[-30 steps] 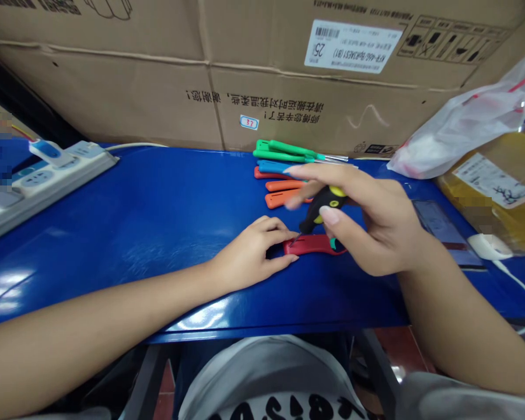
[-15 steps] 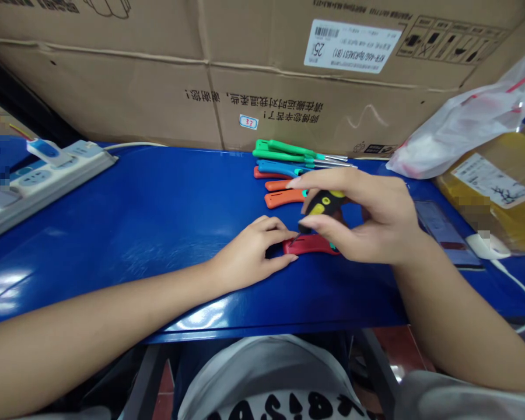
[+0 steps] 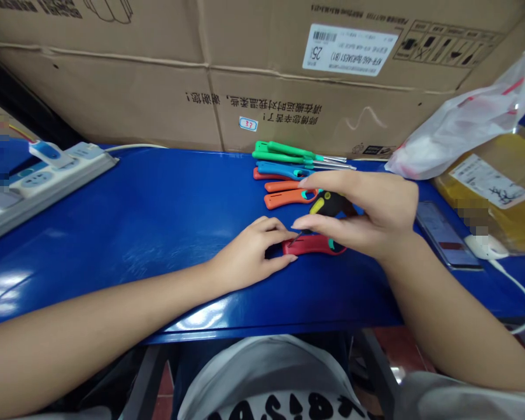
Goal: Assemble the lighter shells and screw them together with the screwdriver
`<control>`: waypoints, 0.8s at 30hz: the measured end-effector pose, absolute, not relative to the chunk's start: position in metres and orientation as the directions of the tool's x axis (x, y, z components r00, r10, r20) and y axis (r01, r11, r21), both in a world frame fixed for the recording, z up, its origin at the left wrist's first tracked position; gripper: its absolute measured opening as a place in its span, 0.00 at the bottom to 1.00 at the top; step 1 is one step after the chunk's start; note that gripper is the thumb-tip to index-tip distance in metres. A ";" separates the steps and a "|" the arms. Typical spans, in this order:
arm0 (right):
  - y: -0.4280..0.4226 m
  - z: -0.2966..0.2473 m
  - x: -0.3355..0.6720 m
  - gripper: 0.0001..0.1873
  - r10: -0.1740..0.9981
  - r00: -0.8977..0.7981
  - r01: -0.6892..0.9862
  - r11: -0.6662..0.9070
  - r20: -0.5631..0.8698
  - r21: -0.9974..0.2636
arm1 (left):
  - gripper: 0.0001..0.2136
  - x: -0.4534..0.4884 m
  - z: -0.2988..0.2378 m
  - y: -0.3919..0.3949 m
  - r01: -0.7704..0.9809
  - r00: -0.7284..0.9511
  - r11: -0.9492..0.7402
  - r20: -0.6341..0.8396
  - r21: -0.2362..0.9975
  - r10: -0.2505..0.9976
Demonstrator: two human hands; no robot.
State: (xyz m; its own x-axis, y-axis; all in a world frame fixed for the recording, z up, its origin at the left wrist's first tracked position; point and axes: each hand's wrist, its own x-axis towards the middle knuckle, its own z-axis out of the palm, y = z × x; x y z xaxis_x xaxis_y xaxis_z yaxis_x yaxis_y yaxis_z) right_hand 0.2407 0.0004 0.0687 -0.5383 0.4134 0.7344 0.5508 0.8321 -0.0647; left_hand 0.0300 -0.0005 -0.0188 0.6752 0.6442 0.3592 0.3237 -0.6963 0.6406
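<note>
A red utility lighter lies flat on the blue table. Thumb and fingers of my left hand pinch its left end from both sides. Over it, my right hand grips a black and yellow screwdriver, whose thin shaft slants down to the lighter's left end. The exact contact of its tip is too small to make out. Just behind lie orange lighters, a blue lighter with a red one partly under it, and several green lighters with metal tubes. My right hand covers part of the orange ones.
A large cardboard box walls off the table's back. At left sits a white power strip with plugs. On the right are a phone, a white charger with cable, a taped parcel and a plastic bag.
My right thumb and fingers have spread wider around the screwdriver handle, and the hand has shifted slightly. More of the red lighter's right end shows. My left hand stays put.
</note>
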 end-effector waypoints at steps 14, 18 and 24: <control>-0.007 0.070 0.237 0.16 0.377 -0.592 0.495 0.867 0.713 -0.047 | 0.10 0.031 -0.018 0.000 0.317 0.668 -0.708 0.381 0.631 0.639; -0.008 0.072 0.239 0.19 0.425 -0.582 0.356 0.900 0.693 -0.253 | 0.13 0.030 -0.017 0.000 0.322 0.675 -0.693 0.358 0.644 0.646; -0.004 0.069 0.236 0.14 0.307 -0.565 0.458 0.889 0.766 -0.019 | 0.11 0.030 -0.018 -0.001 0.329 0.666 -0.708 0.379 0.625 0.643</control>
State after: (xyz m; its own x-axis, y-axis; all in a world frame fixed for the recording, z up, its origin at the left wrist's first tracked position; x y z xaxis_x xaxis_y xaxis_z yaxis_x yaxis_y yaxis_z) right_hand 0.2356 -0.0041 0.0687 -0.5650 0.3075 0.7657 0.4576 0.8889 -0.0193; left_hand 0.0304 -0.0008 -0.0181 0.6660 0.6427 0.3787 0.3286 -0.7085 0.6246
